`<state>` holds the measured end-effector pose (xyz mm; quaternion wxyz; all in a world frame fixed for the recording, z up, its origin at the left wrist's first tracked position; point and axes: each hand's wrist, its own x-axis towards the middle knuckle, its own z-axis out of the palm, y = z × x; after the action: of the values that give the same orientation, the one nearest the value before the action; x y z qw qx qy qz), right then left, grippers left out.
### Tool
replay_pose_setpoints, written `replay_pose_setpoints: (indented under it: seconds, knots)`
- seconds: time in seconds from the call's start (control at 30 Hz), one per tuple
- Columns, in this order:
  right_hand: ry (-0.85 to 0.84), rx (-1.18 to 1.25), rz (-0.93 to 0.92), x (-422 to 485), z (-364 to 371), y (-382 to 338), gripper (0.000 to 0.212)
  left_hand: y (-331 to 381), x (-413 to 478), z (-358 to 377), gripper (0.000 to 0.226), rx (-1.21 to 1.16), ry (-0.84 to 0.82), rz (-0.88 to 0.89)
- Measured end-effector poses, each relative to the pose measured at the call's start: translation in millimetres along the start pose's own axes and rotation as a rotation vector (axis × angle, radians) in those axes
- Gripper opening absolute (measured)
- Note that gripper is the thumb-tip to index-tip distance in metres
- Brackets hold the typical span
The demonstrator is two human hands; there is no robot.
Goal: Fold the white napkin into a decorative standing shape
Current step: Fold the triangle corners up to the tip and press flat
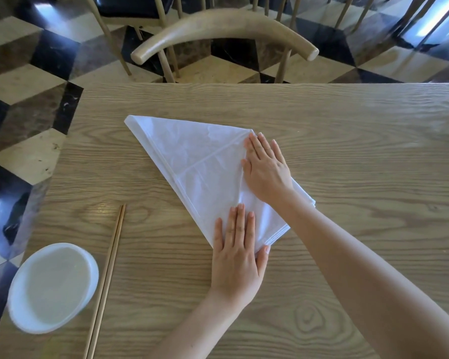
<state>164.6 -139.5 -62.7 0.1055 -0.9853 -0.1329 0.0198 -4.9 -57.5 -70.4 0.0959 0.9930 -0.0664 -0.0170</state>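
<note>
The white napkin (192,161) lies flat on the wooden table (347,141), folded into a long kite-like triangle whose sharp tip points to the far left. A crease runs along its middle. My right hand (266,168) rests palm down on the napkin's right side, fingers straight and together. My left hand (236,252) lies flat on the near corner of the napkin, its thumb at the cloth's edge. Neither hand grips the cloth; both press on it.
A pair of wooden chopsticks (108,278) lies to the left of my left hand. A white bowl (53,287) sits at the table's near left corner. A wooden chair (223,35) stands beyond the far table edge on a checkered floor.
</note>
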Motion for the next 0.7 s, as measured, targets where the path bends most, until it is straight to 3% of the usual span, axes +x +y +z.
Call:
replay_pose_setpoints:
  seconds: [0.23, 0.47, 0.7]
  knots:
    - [0.042, 0.026, -0.028, -4.1, 2.1, 3.3, 0.068, -10.6, 11.3, -18.2, 0.048, -0.015, 0.098, 0.020]
    - [0.063, 0.044, -0.014, -4.9, 2.9, 2.7, 0.069, -48.8, 91.9, -17.4, 0.043, -0.029, 0.171, -0.018]
    - [0.127, 0.112, 0.012, -1.4, 4.5, 0.5, 0.057, -99.6, 188.1, -47.2, 0.059, 0.091, -0.004, -0.041]
